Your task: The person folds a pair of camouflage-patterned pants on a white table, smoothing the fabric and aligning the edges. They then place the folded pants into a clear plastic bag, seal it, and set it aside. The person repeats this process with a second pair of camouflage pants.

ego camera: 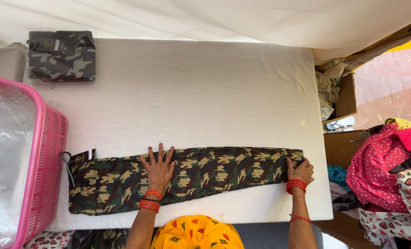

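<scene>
A pair of camouflage trousers [214, 173] lies folded lengthwise along the near edge of a white padded table [205, 92]. My left hand [158, 167] rests flat on the cloth near its middle, fingers spread. At the leg-cuff end on the right, my right hand [300, 170] grips the fabric edge. A black hang tag [82, 156] on a cord sticks out at the waist end on the left. Both wrists wear red bangles.
A folded, bagged camouflage garment [61, 55] sits at the table's far left corner. A pink plastic basket [41, 170] with clear bags stands at the left. To the right are cardboard boxes [346, 99] and a pile of pink patterned clothes [390, 175].
</scene>
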